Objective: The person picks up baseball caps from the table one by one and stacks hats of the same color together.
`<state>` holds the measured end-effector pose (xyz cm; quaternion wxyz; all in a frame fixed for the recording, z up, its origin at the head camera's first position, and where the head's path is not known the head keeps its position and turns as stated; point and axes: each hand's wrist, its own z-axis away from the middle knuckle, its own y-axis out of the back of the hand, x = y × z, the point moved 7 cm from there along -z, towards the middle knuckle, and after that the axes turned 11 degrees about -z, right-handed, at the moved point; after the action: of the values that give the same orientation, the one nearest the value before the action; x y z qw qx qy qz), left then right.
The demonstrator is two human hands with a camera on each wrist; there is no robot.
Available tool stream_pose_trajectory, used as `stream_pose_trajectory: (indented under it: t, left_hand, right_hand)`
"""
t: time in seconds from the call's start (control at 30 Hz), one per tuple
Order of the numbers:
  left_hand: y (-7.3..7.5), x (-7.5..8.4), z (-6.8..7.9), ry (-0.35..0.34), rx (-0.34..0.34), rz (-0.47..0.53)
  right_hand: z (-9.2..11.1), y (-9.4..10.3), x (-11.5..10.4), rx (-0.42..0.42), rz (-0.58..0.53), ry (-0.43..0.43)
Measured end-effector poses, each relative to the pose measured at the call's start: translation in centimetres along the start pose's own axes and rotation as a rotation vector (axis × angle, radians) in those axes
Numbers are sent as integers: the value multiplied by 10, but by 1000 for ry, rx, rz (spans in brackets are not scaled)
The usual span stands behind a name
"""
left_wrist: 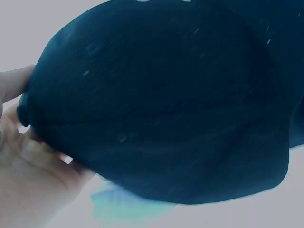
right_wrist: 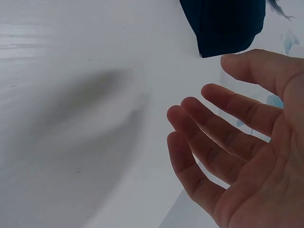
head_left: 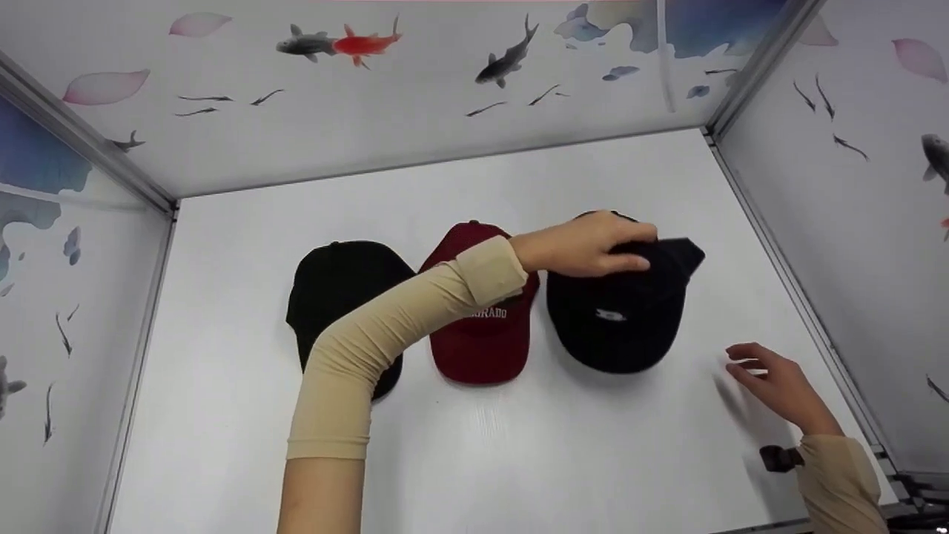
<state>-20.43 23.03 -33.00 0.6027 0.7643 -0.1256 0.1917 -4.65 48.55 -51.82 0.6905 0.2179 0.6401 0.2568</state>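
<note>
My left hand [head_left: 589, 245] reaches across in the head view and grips a dark navy cap [head_left: 619, 345] with a small white logo. The left wrist view is mostly filled by a dark cap crown [left_wrist: 161, 104], its top button beside the fingers. A dark angular part [head_left: 678, 259] sticks out to the right of this hand; whether it belongs to a second cap I cannot tell. Apart from the caps, my right hand [head_left: 775, 382] hovers at the lower right, fingers loosely bent and holding nothing. In the right wrist view, a dark cap edge [right_wrist: 230, 28] shows beyond the thumb.
A dark red cap [head_left: 482, 352] with white lettering lies in the middle, partly behind the left forearm. To its left is a black cap [head_left: 337, 278], also partly covered. White panels with painted fish [head_left: 508, 63] enclose the white tabletop [head_left: 474, 460].
</note>
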Motion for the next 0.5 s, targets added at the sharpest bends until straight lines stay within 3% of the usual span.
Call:
stream_pose_trajectory:
  t: [0.1,0.17,0.37,0.5]
  left_hand:
    - [-25,-2,-13,-6,-109,-3]
    - [-41,-11,-21,37,-172,-36]
    - [-79,-66,-36,327,-303,-257]
    - [-86,-92,-46,464,-298,-282]
  right_hand:
    - [3,2,2,11,13,-10]
    - [5,2,3,12,24,-21]
    - [13,1,12,-6,28,-68]
    - [22,4,19,1,21,-102]
